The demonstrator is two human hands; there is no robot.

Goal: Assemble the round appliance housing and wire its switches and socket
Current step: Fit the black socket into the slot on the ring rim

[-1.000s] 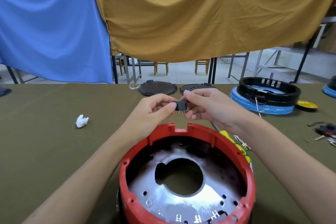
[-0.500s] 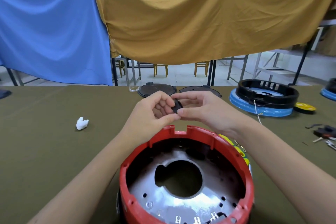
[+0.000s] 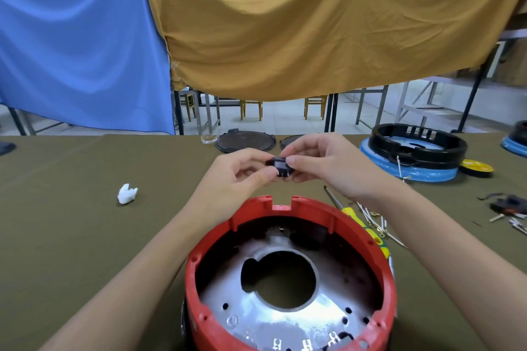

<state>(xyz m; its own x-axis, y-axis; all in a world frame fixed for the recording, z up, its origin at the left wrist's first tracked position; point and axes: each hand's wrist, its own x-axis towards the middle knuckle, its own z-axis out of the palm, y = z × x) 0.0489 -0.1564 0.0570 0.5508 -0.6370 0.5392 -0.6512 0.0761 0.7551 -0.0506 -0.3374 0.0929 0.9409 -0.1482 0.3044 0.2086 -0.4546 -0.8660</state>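
One red round housing (image 3: 291, 279) nearest, open side up on the olive tabletop (image 3: 71, 222), below and just short of both hands; rectangular notch in its far rim, silver plate with one large centre hole inside. Left hand (image 3: 236, 177) and right hand (image 3: 322, 162) raised together above that notch, each pinching one small black socket (image 3: 281, 166) between thumb and fingertips; two hands, one part, held clear of the rim. One yellow-handled screwdriver (image 3: 368, 225) and a loose bunch of terminal wires (image 3: 376, 222) below the right hand, beside the housing. One crumpled white scrap (image 3: 127, 194) well left of the left hand. Small black parts (image 3: 507, 205) far right of the right hand. Beyond the hands, two dark round lids (image 3: 245, 141) side by side, the right one partly hidden. One black ring on a blue base (image 3: 413, 154) right of the right hand, one yellow disc (image 3: 477, 167) past it. Two hanging cloths at the back, one blue (image 3: 79, 37), one mustard (image 3: 313, 23).
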